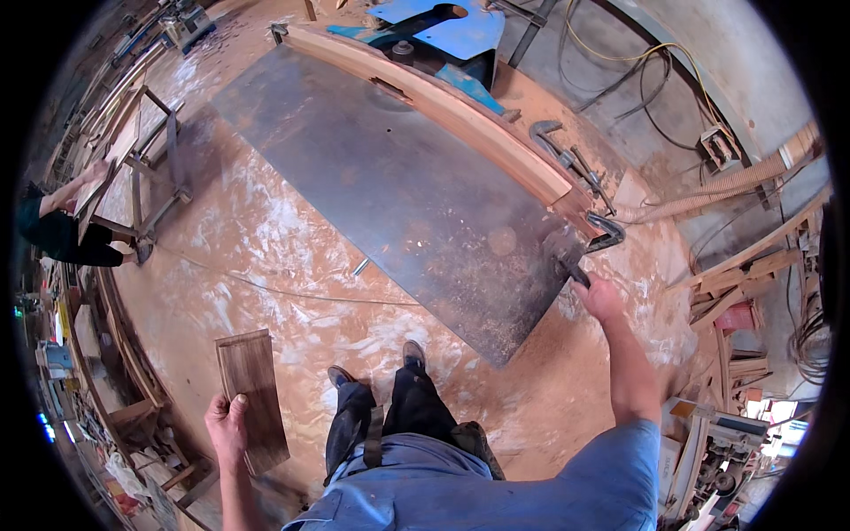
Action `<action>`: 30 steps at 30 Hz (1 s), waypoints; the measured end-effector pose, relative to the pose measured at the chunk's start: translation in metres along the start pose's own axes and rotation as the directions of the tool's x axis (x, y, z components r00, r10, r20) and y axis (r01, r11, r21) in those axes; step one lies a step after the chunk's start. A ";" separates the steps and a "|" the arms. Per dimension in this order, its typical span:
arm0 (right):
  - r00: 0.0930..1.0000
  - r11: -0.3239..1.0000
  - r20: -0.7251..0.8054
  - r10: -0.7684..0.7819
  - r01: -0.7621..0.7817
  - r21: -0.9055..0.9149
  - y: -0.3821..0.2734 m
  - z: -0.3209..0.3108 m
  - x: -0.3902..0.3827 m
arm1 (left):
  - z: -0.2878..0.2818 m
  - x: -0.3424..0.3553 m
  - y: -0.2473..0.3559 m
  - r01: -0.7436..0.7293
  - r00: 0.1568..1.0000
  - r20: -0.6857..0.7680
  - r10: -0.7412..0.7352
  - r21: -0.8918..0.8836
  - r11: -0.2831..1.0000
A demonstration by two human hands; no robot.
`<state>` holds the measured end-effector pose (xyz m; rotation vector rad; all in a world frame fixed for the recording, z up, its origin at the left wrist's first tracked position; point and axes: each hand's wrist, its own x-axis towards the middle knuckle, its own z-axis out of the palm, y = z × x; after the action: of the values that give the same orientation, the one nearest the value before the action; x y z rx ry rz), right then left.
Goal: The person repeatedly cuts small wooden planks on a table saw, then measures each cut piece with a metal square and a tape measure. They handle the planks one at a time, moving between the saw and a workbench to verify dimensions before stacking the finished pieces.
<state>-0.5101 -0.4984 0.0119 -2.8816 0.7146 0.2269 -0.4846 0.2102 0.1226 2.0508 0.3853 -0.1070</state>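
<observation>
My left hand [227, 423] is closed on a short, dark-brown wooden board [258, 394], held low to the left of my legs. My right hand [600, 296] grips a black-handled tool [575, 272], possibly a brush, at the right end of the wide dark metal tabletop [372, 212]; its far part is hard to make out. Dust and small chips lie on the metal near it. A long wooden fence [469, 115] runs along the far side of the top, with a black clamp [606, 232] at its right end and a larger clamp [558, 146] behind it.
A blue machine [443, 31] stands behind the fence. A ribbed hose [735, 186] and cables run at the right. A co-worker [53, 230] handles boards on a wooden stand [159, 203] at the left. Stacked timber [753, 274] lines the sides. A cord [292, 294] crosses the dusty floor.
</observation>
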 end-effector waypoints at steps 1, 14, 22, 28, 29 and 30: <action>0.998 0.998 0.017 -0.058 0.058 0.011 -0.002 0.003 -0.005 | 0.000 -0.002 0.001 0.003 1.000 -0.013 -0.003 0.005 1.000; 0.846 0.588 -0.098 -0.523 0.442 0.677 -0.275 -0.068 -0.091 | -0.046 -0.082 -0.057 0.284 0.956 0.041 -0.289 0.104 0.953; 0.678 0.626 0.270 -0.683 0.353 0.696 -0.493 0.048 -0.189 | -0.151 -0.234 -0.200 0.409 0.814 -0.277 -0.511 -0.351 0.842; 0.384 0.706 0.597 -0.705 0.469 0.531 -0.691 0.120 -0.355 | -0.233 -0.322 -0.283 0.355 0.648 -0.439 -0.623 -0.550 0.756; 0.291 0.639 0.601 -0.744 0.571 0.515 -0.727 0.143 -0.375 | -0.249 -0.332 -0.291 0.411 0.649 -0.391 -0.652 -0.542 0.733; 0.194 0.591 0.611 -0.768 0.583 0.558 -0.766 0.153 -0.410 | -0.266 -0.341 -0.296 0.472 0.641 -0.350 -0.683 -0.521 0.711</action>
<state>-0.5220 0.3835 0.0324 -2.1237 -0.7196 1.1620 -0.9223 0.4954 0.0856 1.4490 1.3296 0.1351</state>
